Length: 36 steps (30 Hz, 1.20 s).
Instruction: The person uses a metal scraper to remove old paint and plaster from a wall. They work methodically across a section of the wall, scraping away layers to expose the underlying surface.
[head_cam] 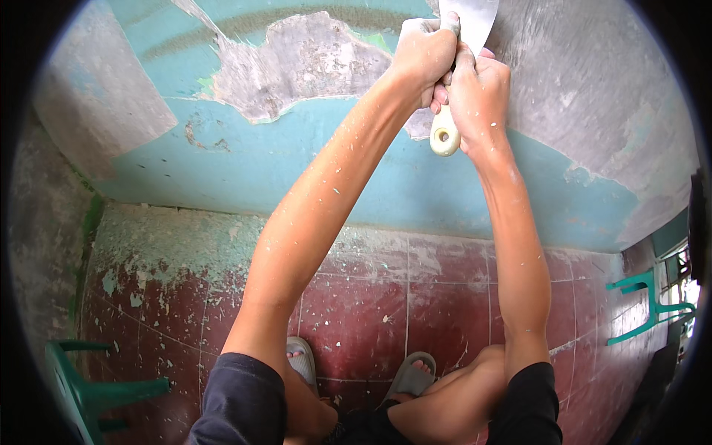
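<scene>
Both hands are raised together at the top of the view, gripping one putty knife with a pale handle (pixel 445 133) and a broad metal blade (pixel 473 22). My left hand (pixel 425 58) wraps the upper handle, its thumb lying along the base of the blade. Just to the right, my right hand (pixel 481 92) holds the handle too, and its lower end with a hanging hole sticks out beneath. Behind the hands is a wall of turquoise paint (pixel 311 144) with bare grey plaster patches (pixel 311 61). The blade's front edge is cut off by the frame. Pale flakes dot both forearms.
Dark red floor tiles (pixel 361 328) carry scattered paint chips, and dusty debris (pixel 172 239) lies thick along the wall's foot. One green plastic stool (pixel 83 389) stands at lower left, another green plastic stool (pixel 648 306) at right. A bare side wall (pixel 41 222) closes the left.
</scene>
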{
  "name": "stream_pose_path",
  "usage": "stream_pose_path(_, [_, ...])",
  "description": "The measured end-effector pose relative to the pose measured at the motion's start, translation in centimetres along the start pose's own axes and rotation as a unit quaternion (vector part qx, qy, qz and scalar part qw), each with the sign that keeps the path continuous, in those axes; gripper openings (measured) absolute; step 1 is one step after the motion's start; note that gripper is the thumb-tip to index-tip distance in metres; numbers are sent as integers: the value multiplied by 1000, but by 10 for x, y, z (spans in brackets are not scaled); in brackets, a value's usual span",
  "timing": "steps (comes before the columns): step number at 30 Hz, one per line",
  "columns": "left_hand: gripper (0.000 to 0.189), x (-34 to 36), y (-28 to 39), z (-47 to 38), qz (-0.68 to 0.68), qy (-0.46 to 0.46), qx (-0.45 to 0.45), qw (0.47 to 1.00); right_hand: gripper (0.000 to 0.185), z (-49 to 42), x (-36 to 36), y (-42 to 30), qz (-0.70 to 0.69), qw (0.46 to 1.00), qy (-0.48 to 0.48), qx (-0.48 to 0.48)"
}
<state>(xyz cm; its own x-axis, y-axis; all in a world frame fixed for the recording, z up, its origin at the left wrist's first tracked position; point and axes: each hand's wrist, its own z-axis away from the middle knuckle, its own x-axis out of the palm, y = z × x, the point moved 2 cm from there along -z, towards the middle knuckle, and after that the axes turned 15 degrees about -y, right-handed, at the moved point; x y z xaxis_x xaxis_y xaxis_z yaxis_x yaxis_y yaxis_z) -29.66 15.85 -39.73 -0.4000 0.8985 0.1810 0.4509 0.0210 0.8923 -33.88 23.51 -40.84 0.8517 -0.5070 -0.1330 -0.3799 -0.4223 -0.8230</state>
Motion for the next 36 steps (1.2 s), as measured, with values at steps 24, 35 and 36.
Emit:
stream_pose_path(24, [46,1,1,2,-47,-19,6,999,31,7,-2,11,-148,987,-44,34])
stream_pose_path(35, [47,2,-15,-14,-51,34,42,997,36,2,-9,16,91,996,7,11])
stream_pose_path(36, [51,-3,-23,-27,6,12,12,1000,35,0,-7,15,101,995,2,9])
